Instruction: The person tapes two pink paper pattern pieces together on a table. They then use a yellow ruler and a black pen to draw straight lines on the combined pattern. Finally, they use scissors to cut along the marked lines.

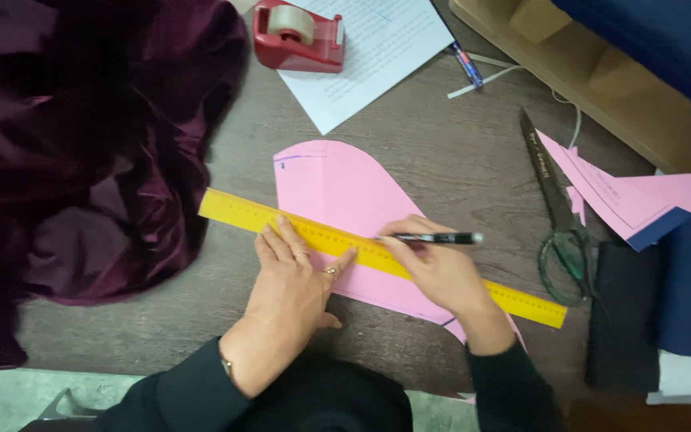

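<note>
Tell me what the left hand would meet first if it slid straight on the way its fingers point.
The left hand lies flat, its fingers already touching the yellow ruler and aimed up the table. Past the ruler, it would probably cross the pink paper pattern piece, then bare table.
</note>
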